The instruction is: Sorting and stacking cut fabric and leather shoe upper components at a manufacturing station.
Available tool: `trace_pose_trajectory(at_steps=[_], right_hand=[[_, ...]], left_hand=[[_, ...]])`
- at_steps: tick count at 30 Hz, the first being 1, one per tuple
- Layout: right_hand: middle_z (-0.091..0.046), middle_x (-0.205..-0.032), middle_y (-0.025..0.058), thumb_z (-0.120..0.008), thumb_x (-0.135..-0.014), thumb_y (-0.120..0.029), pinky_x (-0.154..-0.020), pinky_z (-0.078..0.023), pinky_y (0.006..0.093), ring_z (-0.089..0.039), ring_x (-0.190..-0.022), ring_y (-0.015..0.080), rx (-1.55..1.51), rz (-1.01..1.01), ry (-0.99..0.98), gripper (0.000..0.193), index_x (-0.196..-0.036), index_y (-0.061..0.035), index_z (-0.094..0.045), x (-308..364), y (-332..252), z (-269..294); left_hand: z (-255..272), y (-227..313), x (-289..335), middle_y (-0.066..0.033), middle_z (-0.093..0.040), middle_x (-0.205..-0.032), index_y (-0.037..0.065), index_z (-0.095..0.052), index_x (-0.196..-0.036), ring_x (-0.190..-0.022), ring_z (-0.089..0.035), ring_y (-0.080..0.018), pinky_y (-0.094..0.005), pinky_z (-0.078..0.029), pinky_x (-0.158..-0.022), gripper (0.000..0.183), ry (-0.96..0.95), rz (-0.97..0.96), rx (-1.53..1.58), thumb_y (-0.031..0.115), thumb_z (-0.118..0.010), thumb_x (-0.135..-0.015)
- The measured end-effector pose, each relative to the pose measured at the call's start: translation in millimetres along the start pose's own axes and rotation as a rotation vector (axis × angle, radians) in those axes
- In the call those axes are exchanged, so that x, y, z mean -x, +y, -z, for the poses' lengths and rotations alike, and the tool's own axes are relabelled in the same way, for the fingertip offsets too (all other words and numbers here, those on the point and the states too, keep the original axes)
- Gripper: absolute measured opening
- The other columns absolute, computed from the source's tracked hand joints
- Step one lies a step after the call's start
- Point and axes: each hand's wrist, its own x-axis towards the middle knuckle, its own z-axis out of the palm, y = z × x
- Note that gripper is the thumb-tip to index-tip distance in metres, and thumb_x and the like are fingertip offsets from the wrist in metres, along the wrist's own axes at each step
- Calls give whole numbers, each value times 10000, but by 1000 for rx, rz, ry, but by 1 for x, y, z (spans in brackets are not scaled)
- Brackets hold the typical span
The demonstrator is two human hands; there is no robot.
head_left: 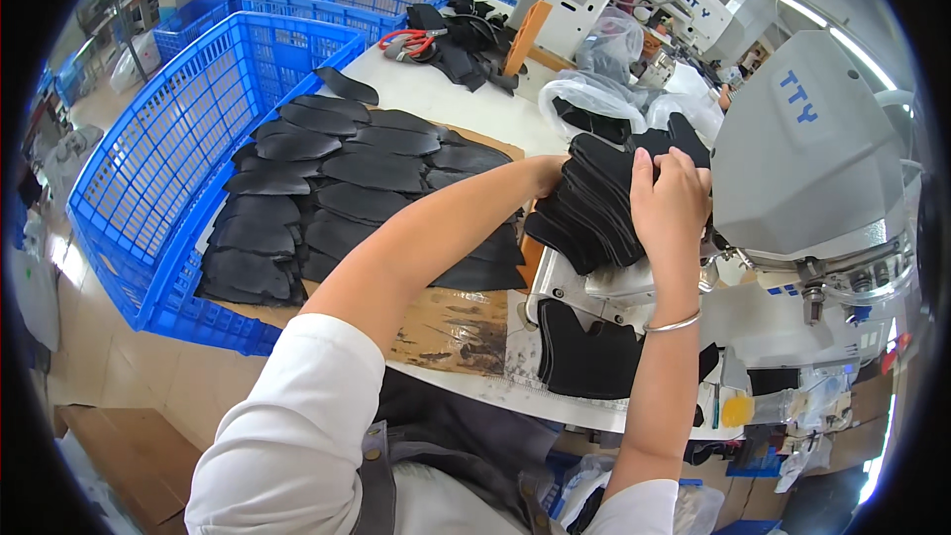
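A thick fanned stack of black cut pieces [591, 193], like shoe-upper parts, is held up between my hands beside the grey sewing-type machine head [812, 154]. At its far left side my left hand [548, 174] grips it, most of the fingers hidden behind the pieces. Along the right side lies my right hand [672, 200], fingers curled over the pieces with the thumb pointing up. Below, another pile of similar black pieces [589, 349] rests on the white table [475, 332] near its front edge.
Left of my forearm, overlapping rows of black leather-like pieces [371, 173] cover a brown board [451, 327]. A blue crate [129, 188] stands beside the table. Red-handled scissors [408, 43], black scraps [461, 54] and plastic bags [584, 94] lie at the back.
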Motion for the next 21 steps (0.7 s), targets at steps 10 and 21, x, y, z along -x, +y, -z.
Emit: trace_pose_trajectory(at_steps=[10,21], right_hand=[[-535,-1182,266,-524,-943,-316,-1123,-243,491,-396,-1263,451,-293,0,-54,371,-1034,42,-493,7,4,-2],[-224,-1531,227,-467,-976,-206,-1149,-179,440,-213,-1419,378,-385,301,149,505,-1396,56,-366,37,-85,70]], left_hand=[[-10,-25,5,-135,-661,-1138,52,-624,-1151,-1001,-654,-226,-362,-520,-878,421,-102,-247,336,389,-573,-903],[3,20,139,-88,-712,-963,31,-675,-1039,-807,-676,-168,-292,-537,-787,411,216,-340,432,402,-637,-868]])
